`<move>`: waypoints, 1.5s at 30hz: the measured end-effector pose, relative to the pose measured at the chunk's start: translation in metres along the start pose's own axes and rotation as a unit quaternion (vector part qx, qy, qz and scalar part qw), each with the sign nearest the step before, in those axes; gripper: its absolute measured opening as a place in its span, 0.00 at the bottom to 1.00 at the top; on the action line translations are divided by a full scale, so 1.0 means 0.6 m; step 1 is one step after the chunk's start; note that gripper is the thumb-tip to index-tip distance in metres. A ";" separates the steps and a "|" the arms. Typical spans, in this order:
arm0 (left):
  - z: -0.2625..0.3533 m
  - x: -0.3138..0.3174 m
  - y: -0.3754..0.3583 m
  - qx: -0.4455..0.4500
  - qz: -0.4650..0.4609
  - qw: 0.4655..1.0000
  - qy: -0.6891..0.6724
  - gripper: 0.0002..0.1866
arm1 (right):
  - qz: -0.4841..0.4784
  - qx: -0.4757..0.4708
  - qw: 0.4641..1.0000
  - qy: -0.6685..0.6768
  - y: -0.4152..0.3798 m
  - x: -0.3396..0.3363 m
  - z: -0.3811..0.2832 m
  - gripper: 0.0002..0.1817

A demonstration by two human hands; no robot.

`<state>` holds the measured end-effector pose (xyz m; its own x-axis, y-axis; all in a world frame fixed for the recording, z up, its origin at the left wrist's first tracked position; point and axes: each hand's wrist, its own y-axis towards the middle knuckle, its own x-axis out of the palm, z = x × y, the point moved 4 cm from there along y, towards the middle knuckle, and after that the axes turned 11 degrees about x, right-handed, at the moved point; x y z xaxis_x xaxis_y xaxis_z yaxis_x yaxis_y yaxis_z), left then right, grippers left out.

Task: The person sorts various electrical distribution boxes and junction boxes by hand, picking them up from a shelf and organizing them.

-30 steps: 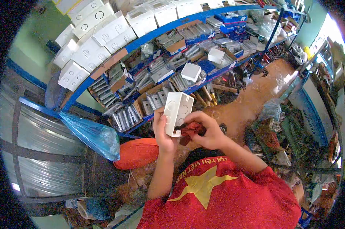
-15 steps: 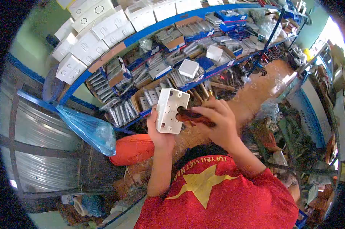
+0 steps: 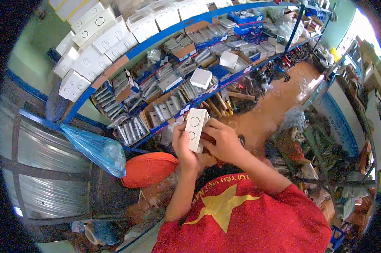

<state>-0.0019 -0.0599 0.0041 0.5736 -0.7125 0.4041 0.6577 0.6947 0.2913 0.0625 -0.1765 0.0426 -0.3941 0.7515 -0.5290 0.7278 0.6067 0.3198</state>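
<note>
My left hand (image 3: 185, 147) is closed around a white plastic electrical back box (image 3: 193, 131), held up in front of the red shirt. Two round knockout outlines show on the side facing me; its hollow side is turned to the right. My right hand (image 3: 224, 142) is closed at that hollow side, with fingertips against or inside the box. It holds dark red-handled pliers, mostly hidden behind the fingers and box; a dark end (image 3: 241, 139) shows beyond the knuckles. Where the jaws sit cannot be seen.
Blue shelving (image 3: 173, 30) carries packaged switch plates and stacked white boxes (image 3: 73, 85). A white square cover (image 3: 201, 79) lies on the packages. To the left are a red round lid or stool (image 3: 150, 169) and a hanging blue bag (image 3: 95, 147). Clutter (image 3: 321, 147) fills the right.
The box has turned, so its side faces me instead of its hollow inside. My right hand has moved left and down against it, and the pliers are now mostly hidden.
</note>
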 end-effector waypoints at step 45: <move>0.013 -0.004 0.041 -0.070 -0.008 0.988 -0.134 0.16 | 0.206 -0.166 0.961 -0.080 0.082 -0.023 0.016 0.30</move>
<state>0.0094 -0.0402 0.0170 0.4253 -0.6579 0.6215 0.7376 0.6499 0.1833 0.1092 -0.1595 0.0584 -0.0004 0.9127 -0.4086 0.5749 0.3346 0.7467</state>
